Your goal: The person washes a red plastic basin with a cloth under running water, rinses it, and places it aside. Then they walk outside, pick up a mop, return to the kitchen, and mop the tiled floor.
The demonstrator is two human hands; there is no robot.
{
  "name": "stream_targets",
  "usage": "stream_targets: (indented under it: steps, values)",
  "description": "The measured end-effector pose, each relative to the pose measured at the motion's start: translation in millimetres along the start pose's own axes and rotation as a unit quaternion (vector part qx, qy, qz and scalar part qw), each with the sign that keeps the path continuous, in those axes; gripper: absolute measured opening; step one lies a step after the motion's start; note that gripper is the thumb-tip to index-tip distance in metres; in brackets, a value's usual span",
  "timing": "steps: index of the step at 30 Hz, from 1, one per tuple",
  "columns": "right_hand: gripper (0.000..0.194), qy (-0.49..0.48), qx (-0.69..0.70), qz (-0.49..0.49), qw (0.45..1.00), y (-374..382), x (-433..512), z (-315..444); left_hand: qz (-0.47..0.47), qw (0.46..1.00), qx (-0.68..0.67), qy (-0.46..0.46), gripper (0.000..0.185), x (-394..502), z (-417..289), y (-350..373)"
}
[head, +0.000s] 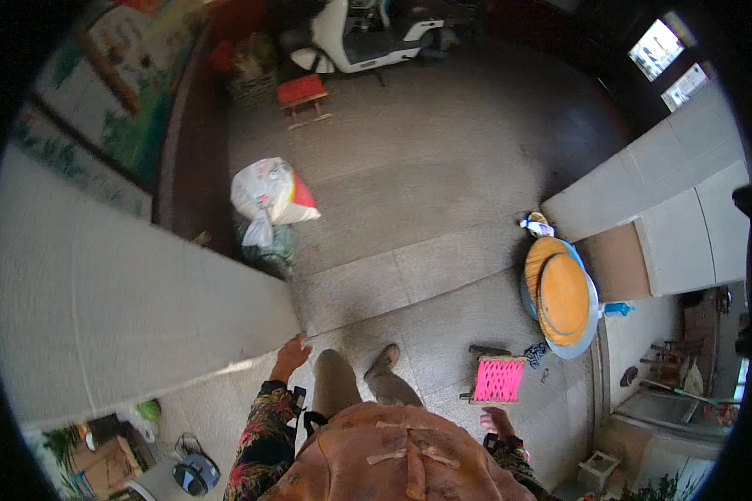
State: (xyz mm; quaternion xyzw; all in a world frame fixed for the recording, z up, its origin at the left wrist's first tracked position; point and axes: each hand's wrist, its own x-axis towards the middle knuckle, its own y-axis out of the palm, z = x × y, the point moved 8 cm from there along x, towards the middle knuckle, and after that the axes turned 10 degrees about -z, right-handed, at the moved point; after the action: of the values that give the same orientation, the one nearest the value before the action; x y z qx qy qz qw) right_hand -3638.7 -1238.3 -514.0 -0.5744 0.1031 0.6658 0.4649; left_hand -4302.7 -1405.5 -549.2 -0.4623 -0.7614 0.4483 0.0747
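My left hand [293, 357] hangs low beside the lower corner of a pale wall [163, 294], with nothing visible in it. Whether its fingers touch the wall I cannot tell. At the right, my right hand [496, 422] is lowered with loosely bent fingers and no object in them. It is nearest to a small folding stool [499, 379] with a bright pink woven seat. Between the hands, a brown apron or smock [407, 451] covers my front. My legs are in mid-stride, one shoe [388, 356] ahead on the tiled floor [445, 351].
Round wooden boards [565, 294] rest on a blue basin [592, 313] against the right wall, beside a bottle [537, 225]. Tied plastic bags [272, 191] stand at the left. Farther off are a red-topped stool [302, 91] and a white scooter [351, 56]. A cap [195, 474] lies lower left.
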Motion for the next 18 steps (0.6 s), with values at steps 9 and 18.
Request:
stream_targets:
  steps: [9,18]
  values:
    - [0.041,-0.115,0.016,-0.021,0.993,55,22,161,0.056,0.982,0.1,-0.151,0.069,155,107,-21]
    - [0.036,-0.13,0.194,-0.018,0.972,126,-25,249,0.213,0.974,-0.062,-0.052,0.04,297,125,10]
